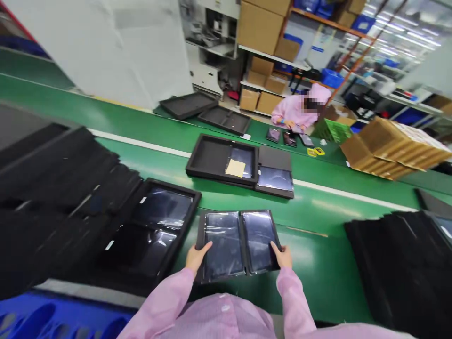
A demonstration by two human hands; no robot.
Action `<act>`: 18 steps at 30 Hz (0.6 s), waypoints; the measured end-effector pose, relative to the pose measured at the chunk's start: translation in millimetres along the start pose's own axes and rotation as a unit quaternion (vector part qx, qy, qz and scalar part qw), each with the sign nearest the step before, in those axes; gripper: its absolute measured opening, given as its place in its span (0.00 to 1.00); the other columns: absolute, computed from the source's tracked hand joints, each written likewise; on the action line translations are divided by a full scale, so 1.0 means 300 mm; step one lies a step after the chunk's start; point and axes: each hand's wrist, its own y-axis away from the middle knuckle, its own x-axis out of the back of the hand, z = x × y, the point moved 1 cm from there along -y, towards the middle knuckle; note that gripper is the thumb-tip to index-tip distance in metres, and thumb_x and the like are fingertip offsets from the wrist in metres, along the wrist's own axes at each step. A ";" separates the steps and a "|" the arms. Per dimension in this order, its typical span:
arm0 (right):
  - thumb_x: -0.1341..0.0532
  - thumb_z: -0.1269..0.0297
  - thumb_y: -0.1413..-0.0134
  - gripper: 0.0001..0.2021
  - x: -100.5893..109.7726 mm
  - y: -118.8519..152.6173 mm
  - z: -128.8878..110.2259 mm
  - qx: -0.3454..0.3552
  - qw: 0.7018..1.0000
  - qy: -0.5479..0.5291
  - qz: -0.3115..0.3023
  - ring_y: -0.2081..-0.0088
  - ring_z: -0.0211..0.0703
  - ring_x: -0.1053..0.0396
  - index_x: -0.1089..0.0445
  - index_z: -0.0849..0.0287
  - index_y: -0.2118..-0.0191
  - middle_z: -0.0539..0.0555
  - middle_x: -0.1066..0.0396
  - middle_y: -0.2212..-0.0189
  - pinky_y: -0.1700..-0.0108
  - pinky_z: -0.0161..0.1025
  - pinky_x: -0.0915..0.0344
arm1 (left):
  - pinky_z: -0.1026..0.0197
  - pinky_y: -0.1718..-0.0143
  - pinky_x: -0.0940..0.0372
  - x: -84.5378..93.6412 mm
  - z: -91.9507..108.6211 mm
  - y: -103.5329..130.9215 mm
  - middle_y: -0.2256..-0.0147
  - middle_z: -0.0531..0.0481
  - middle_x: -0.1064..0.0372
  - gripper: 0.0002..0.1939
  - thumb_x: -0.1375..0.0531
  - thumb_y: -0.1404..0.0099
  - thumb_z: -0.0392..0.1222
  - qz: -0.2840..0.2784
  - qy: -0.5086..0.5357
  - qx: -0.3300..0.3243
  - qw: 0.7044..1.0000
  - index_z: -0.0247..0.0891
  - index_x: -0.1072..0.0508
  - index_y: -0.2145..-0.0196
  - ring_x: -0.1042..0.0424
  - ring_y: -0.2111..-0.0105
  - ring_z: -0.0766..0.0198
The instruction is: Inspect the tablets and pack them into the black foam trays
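A black foam tray (243, 245) with two dark glossy screen panels side by side is between my hands, above the green surface. My left hand (198, 256) grips its left edge, the thumb on top and the other fingers hidden beneath. At the right edge, my right hand (282, 255) holds it the same way. To the left, another black tray (196, 203) bears two glossy panels, beside a wide stack of black trays (63, 174).
Further back on the green surface (318, 212) are a tray (189, 165) with a yellowish paper and a tray with one panel (275, 179). Black trays (391, 263) are stacked at right. A person in pink (291, 110) sits across, near cardboard boxes (388, 146). A blue crate (60, 315) is lower left.
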 end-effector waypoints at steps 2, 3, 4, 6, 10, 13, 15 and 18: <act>0.37 0.59 0.34 0.14 -0.007 -0.016 -0.037 0.029 0.999 0.015 -0.021 0.55 0.47 0.26 0.30 0.60 0.48 0.56 0.28 0.51 0.54 0.48 0.25 | 0.58 0.61 0.26 0.034 -0.023 0.031 0.73 0.48 0.21 0.12 0.31 0.53 0.48 0.019 0.058 0.003 0.998 0.41 0.28 0.75 0.19 0.63 0.49; 0.37 0.59 0.34 0.14 -0.021 -0.019 -0.060 0.046 0.998 0.020 -0.033 0.56 0.46 0.26 0.30 0.61 0.48 0.56 0.27 0.52 0.55 0.47 0.25 | 0.58 0.60 0.26 0.059 -0.038 0.043 0.73 0.49 0.21 0.14 0.30 0.55 0.49 0.030 0.084 0.003 0.996 0.42 0.28 0.74 0.19 0.63 0.49; 0.37 0.60 0.34 0.13 -0.043 -0.019 -0.086 0.065 0.997 0.026 -0.045 0.57 0.45 0.25 0.30 0.61 0.49 0.56 0.27 0.53 0.56 0.46 0.25 | 0.58 0.60 0.26 0.088 -0.055 0.052 0.73 0.51 0.21 0.15 0.30 0.57 0.50 0.042 0.106 0.006 0.993 0.42 0.28 0.74 0.20 0.62 0.48; 0.37 0.60 0.34 0.12 -0.107 -0.013 -0.156 0.111 0.991 0.037 -0.065 0.59 0.44 0.25 0.29 0.62 0.50 0.55 0.26 0.55 0.57 0.45 0.25 | 0.56 0.59 0.26 0.160 -0.095 0.055 0.74 0.53 0.21 0.16 0.30 0.59 0.52 0.070 0.145 0.024 0.987 0.44 0.28 0.74 0.19 0.62 0.47; 0.36 0.60 0.35 0.12 -0.324 0.023 -0.368 0.236 0.965 0.057 -0.096 0.56 0.46 0.26 0.29 0.61 0.51 0.56 0.27 0.54 0.54 0.48 0.26 | 0.52 0.60 0.25 0.326 -0.189 0.014 0.75 0.52 0.20 0.13 0.35 0.54 0.56 0.147 0.206 0.096 0.963 0.47 0.28 0.75 0.19 0.60 0.44; 0.36 0.59 0.34 0.12 -0.548 0.068 -0.574 0.333 0.931 0.082 -0.127 0.54 0.47 0.26 0.29 0.61 0.51 0.56 0.27 0.53 0.52 0.49 0.26 | 0.53 0.58 0.25 0.431 -0.252 -0.038 0.74 0.52 0.19 0.13 0.39 0.50 0.60 0.220 0.235 0.137 0.937 0.50 0.30 0.76 0.20 0.55 0.45; 0.37 0.59 0.34 0.13 -0.703 0.107 -0.713 0.380 0.906 0.111 -0.152 0.54 0.47 0.26 0.29 0.61 0.50 0.56 0.27 0.52 0.51 0.50 0.27 | 0.54 0.59 0.24 0.483 -0.283 -0.079 0.73 0.52 0.19 0.16 0.41 0.50 0.63 0.269 0.234 0.154 0.921 0.50 0.31 0.75 0.20 0.54 0.45; 0.37 0.59 0.34 0.13 -0.899 0.172 -0.890 0.428 0.869 0.161 -0.186 0.52 0.48 0.27 0.29 0.60 0.49 0.57 0.28 0.50 0.50 0.51 0.27 | 0.52 0.63 0.24 0.537 -0.311 -0.145 0.75 0.50 0.20 0.21 0.44 0.50 0.68 0.330 0.176 0.155 0.914 0.50 0.28 0.71 0.20 0.56 0.42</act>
